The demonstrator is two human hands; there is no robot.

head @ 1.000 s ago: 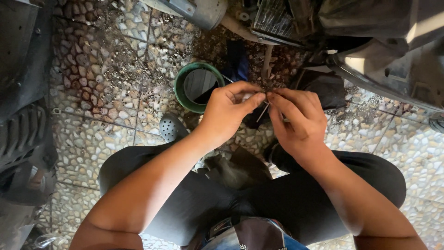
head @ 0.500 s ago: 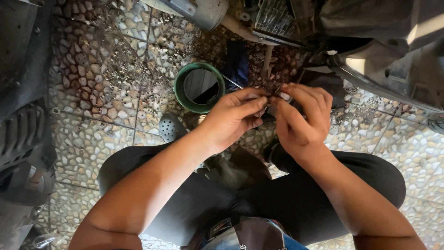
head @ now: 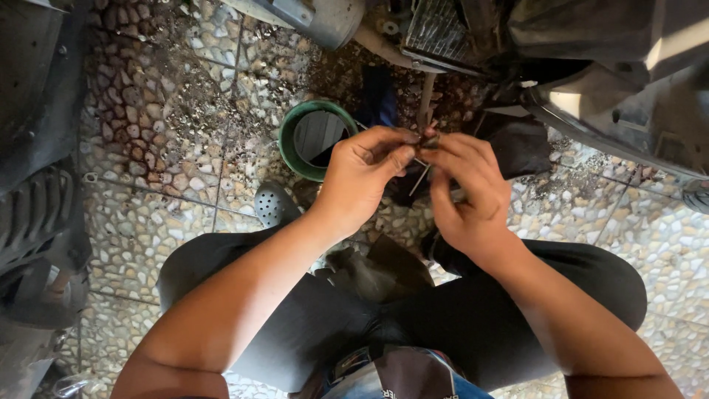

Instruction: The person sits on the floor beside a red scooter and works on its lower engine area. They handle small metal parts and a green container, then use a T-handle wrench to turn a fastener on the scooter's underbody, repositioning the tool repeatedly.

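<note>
Hands meet above my knees: left hand (head: pixel 362 177) and right hand (head: pixel 469 196) both pinch a small dark part (head: pixel 429 140) at the fingertips, thin metal rod (head: pixel 419 179) hanging below it. Green tub (head: pixel 289 151) sits on pebble floor (head: pixel 148 214) just beside left hand.

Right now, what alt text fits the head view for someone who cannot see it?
A squatting person's left hand and right hand pinch a small dark metal part together above a pebble-patterned floor, beside a green round container and dark machinery.
</note>
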